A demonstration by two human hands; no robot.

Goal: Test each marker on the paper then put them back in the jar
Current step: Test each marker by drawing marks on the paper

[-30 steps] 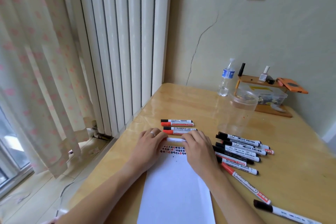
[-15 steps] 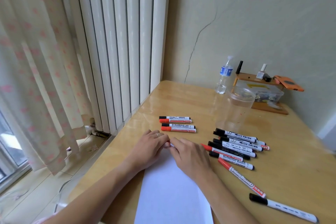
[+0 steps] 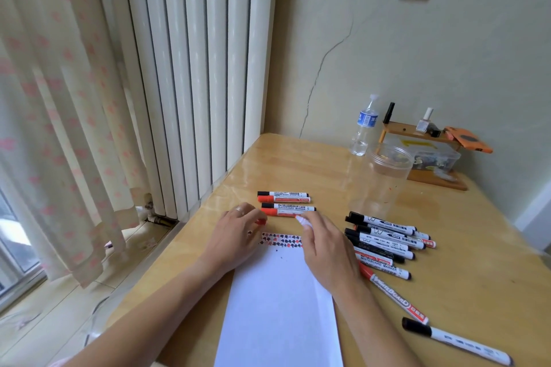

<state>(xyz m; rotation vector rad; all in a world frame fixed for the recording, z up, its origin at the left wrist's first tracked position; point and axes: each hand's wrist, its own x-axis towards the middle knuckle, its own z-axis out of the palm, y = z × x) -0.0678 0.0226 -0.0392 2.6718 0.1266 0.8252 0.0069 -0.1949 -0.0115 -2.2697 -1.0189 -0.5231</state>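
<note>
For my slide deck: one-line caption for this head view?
Left hand holds a red cap, right hand the uncapped marker above the test paper.

One head-worn view looks forward and down from close above the near edge of the wooden table [image 3: 477, 247]. It faces a corner of the room: the radiator [image 3: 190, 68] runs toward 11 o'clock and the wall [image 3: 417, 53] toward 1 o'clock. Both forearms enter from 6 o'clock, with the paper [image 3: 277, 307] directly below.
</note>
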